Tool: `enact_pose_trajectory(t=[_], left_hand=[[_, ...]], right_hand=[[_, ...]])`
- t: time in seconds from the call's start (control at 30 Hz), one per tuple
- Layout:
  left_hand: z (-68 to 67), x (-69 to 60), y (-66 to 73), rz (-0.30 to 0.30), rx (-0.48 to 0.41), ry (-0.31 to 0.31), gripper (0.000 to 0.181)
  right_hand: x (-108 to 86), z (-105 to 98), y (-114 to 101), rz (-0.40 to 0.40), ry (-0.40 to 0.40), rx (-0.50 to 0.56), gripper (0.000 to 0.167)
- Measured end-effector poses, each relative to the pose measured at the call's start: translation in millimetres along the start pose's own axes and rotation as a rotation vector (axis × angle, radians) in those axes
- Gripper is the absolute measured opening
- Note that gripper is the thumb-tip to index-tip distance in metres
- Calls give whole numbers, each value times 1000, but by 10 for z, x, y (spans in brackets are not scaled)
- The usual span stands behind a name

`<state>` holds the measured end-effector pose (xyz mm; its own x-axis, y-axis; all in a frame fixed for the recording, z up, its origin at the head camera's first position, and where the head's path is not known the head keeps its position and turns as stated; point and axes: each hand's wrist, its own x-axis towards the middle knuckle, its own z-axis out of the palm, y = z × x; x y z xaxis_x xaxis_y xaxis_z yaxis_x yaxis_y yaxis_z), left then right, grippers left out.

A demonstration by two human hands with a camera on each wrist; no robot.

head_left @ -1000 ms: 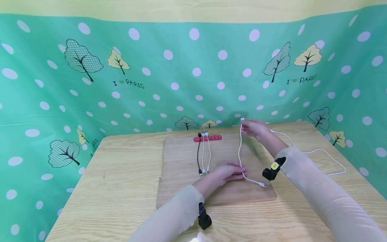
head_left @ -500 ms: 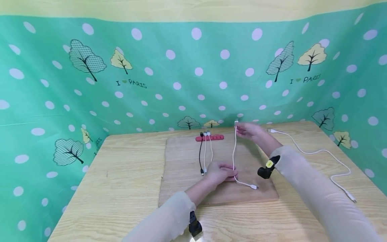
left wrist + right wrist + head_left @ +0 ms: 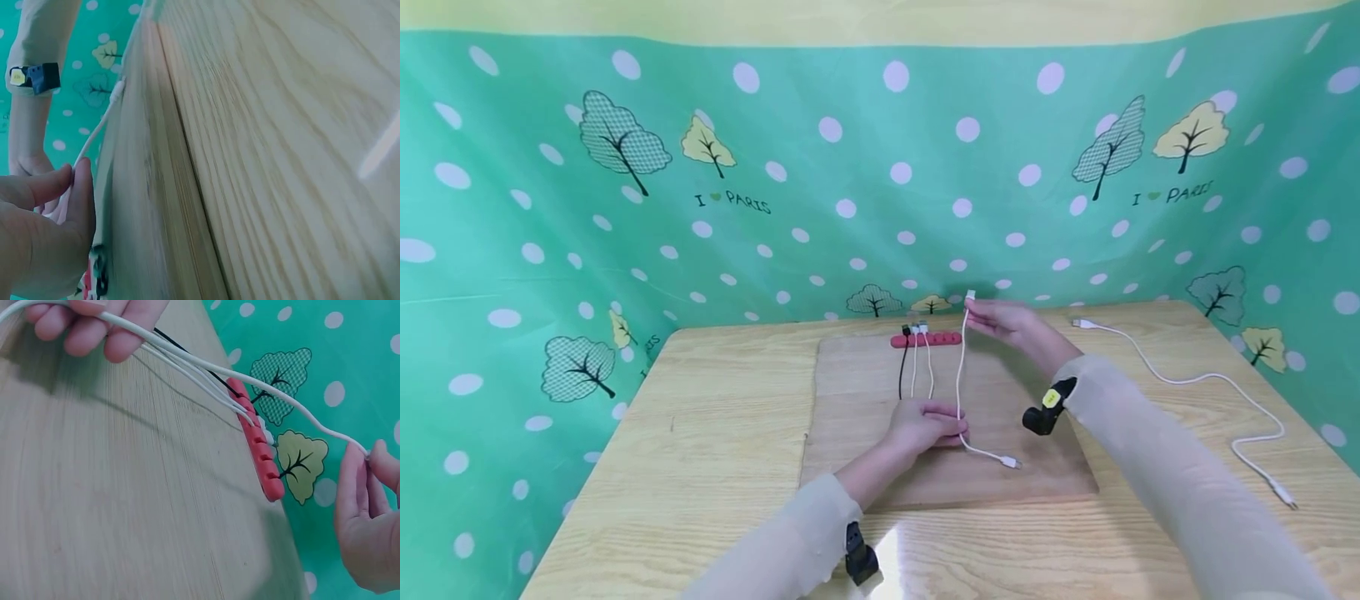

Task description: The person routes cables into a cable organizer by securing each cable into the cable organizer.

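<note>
A white charging cable (image 3: 959,367) is stretched between both hands over the wooden board. My right hand (image 3: 1009,323) pinches it just below the upper plug (image 3: 970,295). Lower down, my left hand (image 3: 925,427) pinches the cord between thumb and finger, as the left wrist view also shows. The cable's other connector (image 3: 1011,462) hangs free past the left fingers. Just left of the right hand, a red cable holder (image 3: 262,459) lies along the board's back edge. A black cable (image 3: 902,371) and two white cables sit in its left slots; my left hand hides their lower ends.
The wooden board (image 3: 1022,483) lies on a light wood table (image 3: 722,467). Another white cable (image 3: 1198,379) curves across the table to the right of the board. A green dotted curtain (image 3: 805,175) closes off the back and sides.
Both hands have carried the stretched white cable leftward, closer to the red holder. The left hand now covers the lower ends of the slotted cables. The loose cable at right has come into full view.
</note>
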<state>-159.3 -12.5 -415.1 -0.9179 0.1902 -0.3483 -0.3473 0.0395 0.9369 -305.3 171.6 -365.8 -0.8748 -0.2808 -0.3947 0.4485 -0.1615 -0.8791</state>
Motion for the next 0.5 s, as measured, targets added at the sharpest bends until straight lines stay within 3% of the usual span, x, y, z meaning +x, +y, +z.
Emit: enact_pose_trajectory(t=[0.17,0.37,0.5], left_hand=[[-104,-14,26,-3,34,32,25],[-203,-16,79,-24,59,33,24],[-239,-25,95,-40,60,19,23]], right_hand=[[45,83,-20,-31,42,-59,51],[144,166,-18,-141,138,-146,48],[208,181,33,-124,198,-176,46]])
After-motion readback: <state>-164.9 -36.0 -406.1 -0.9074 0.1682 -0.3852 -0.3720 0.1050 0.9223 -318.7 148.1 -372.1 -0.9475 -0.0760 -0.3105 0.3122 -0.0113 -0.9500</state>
